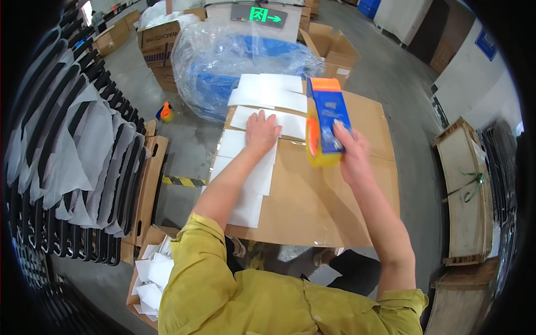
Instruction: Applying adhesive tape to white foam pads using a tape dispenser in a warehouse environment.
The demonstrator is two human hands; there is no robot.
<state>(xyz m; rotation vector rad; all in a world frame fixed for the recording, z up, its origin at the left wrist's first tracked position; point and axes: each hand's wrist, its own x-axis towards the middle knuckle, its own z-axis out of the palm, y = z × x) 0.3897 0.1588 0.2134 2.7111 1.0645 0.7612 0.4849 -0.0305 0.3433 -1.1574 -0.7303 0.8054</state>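
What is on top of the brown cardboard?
White rectangular sheets lie along the left side of the brown cardboard, the person's left hand flat on them. The cardboard surface beneath them is covered.

1. Packing area in a warehouse or workshop, by the look of it — hard grey floor [416,145] marked with yellow-and-black tape [184,181]
2. Stacked black frames [39,201] layered with pale wrapping [70,153] on the left; a wooden crate [463,209] on the right
3. Beyond, an open carton [336,51], clear plastic wrap [195,61], a green exit sign [258,14]
4. Nearby — a tape dispenser [330,114] above brown cardboard [312,220]
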